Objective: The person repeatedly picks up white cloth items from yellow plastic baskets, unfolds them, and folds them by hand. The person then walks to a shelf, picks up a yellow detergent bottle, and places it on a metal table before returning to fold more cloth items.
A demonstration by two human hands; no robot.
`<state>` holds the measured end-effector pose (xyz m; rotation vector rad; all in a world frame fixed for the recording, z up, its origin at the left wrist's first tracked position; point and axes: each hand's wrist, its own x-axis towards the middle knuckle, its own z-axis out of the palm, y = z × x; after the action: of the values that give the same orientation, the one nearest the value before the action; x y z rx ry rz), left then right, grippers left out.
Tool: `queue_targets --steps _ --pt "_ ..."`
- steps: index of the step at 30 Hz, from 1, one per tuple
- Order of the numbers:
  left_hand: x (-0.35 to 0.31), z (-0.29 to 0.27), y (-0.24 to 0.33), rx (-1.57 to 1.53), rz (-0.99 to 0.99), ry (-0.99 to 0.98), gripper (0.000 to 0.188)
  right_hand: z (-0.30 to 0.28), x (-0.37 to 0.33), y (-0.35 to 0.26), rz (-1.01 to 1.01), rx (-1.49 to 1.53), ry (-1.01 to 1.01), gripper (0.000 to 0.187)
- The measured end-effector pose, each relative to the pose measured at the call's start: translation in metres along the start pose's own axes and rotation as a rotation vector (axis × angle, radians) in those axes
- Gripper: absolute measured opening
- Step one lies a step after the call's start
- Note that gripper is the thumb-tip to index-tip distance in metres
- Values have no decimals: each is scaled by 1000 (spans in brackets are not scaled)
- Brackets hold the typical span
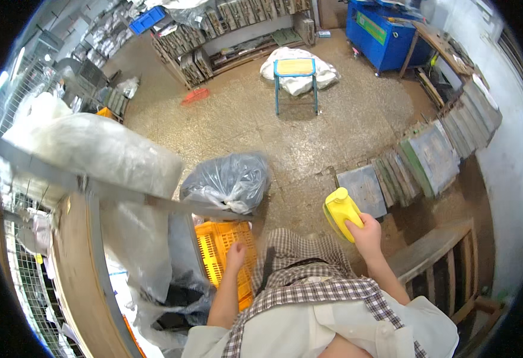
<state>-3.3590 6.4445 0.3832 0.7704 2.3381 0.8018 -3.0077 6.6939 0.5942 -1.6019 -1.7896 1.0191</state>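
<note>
A yellow plastic bottle (344, 216) with a yellow cap is in my right hand (366, 235), which is closed around it low on its side. The bottle is tilted, its cap end pointing away from me, near the row of grey and green slabs. My left hand (236, 255) hangs over an orange-yellow plastic crate (217, 238), loosely curled, and no object shows in it. Just beyond that crate sits a tied dark plastic bag (227, 182).
A stool (295, 68) stands ahead by a white sack (327, 74). Flat slabs (428, 158) lean in a row along the right. At far right is a blue cabinet (381, 42). Wrapped rolls (118, 149) and a wooden board (76, 262) edge my left; a wooden rack (446, 250) is at near right.
</note>
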Motion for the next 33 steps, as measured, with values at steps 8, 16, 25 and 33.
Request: queue_targets --steps 8,16,25,33 --pt "182 25 -74 180 -421 -482 32 97 273 -45 -54 212 -108 21" --pt "584 6 320 8 343 -278 40 163 509 -143 -106 209 -103 21" --pt "734 -96 454 -103 834 -45 17 357 748 -264 -347 -103 -371 21" --pt "849 -221 386 -121 699 414 16 581 838 -452 -581 34 -722 23"
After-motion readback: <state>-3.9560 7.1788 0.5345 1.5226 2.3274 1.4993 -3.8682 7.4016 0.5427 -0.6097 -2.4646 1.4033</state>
